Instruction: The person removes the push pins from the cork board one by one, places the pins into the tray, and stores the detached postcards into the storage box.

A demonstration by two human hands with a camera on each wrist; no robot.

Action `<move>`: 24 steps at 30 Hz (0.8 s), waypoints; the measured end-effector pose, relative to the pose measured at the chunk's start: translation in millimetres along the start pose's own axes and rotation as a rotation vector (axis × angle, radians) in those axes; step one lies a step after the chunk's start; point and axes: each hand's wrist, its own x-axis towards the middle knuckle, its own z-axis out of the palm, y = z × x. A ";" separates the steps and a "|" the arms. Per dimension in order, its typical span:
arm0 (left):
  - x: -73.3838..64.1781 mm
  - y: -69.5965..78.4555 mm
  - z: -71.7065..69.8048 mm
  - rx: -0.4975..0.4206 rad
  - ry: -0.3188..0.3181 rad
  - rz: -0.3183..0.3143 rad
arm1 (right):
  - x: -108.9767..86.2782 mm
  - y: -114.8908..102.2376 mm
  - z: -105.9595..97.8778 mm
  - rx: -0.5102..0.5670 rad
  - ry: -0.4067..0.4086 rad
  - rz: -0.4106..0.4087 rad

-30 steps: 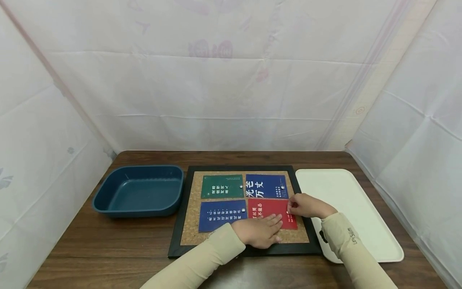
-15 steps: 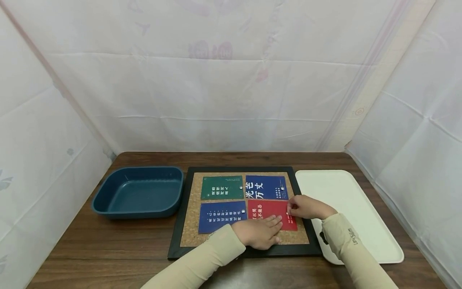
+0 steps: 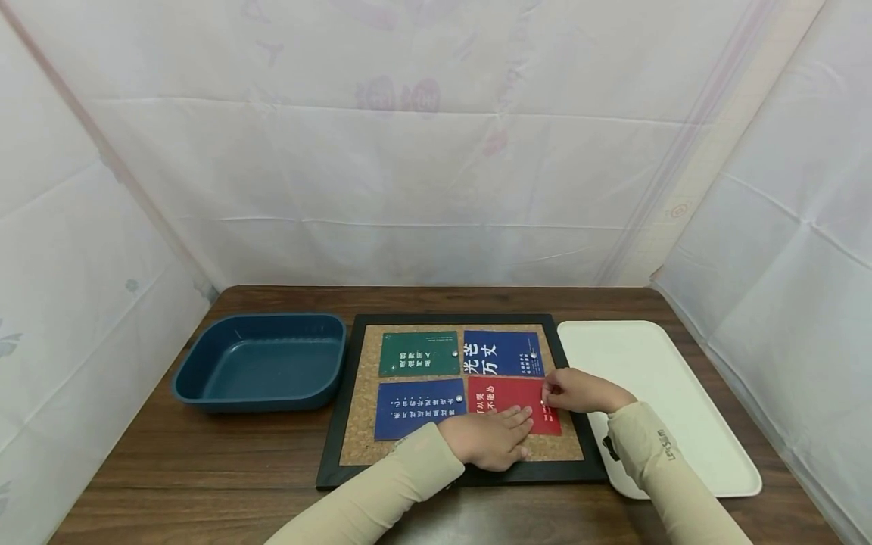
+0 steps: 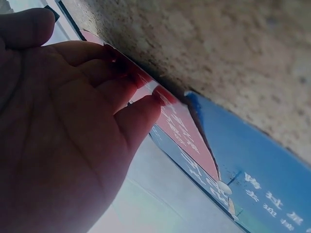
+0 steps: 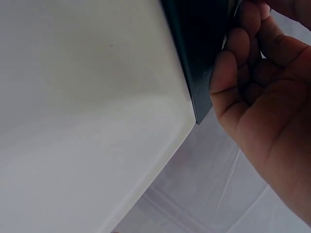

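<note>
Dark wood-grain tabletop (image 3: 204,469), white sheeting (image 3: 409,189) behind. White-lettered red rectangular card (image 3: 511,388) lies front right on black-framed cork board (image 3: 357,435). Left grip (image 3: 487,439): fingers straight, flat on that card. Right grip (image 3: 586,388): curled, pinching small pale pin (image 3: 543,403) at card's right end. Cream rectangular tray (image 3: 674,409) right of board.

Red card (image 3: 502,391) partly covered, lower centre, pin (image 3: 543,403) at right grip (image 3: 586,389) barely discernible, sleeves (image 3: 371,488) cut off by bottom edge
</note>
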 end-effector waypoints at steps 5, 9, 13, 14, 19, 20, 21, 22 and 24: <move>-0.1 0.5 -0.2 0.002 0.002 -0.002 | 0.6 2.1 0.6 0.009 0.001 -0.020; -0.9 1.2 -0.7 0.001 0.004 -0.002 | 0.4 2.7 0.7 0.023 0.003 -0.038; -1.5 1.7 -0.9 -0.001 0.005 0.001 | 0.0 3.3 1.1 0.029 0.001 -0.049; -1.7 1.8 -1.0 0.000 0.005 0.002 | 0.1 3.5 1.1 0.030 0.000 -0.052; -2.5 2.7 -1.7 0.004 0.007 -0.005 | 0.2 3.7 1.1 0.023 0.004 -0.076; -2.8 3.0 -2.1 0.004 0.007 -0.007 | 0.2 3.6 1.0 0.020 0.005 -0.080; -3.1 3.3 -2.4 0.005 0.007 -0.009 | 0.2 3.5 0.9 0.016 0.006 -0.083; -3.5 3.6 -2.8 0.004 0.007 -0.010 | 0.1 3.3 0.8 0.013 0.008 -0.085; -4.0 3.9 -3.4 0.004 0.006 -0.012 | -0.1 2.9 0.7 0.011 0.008 -0.085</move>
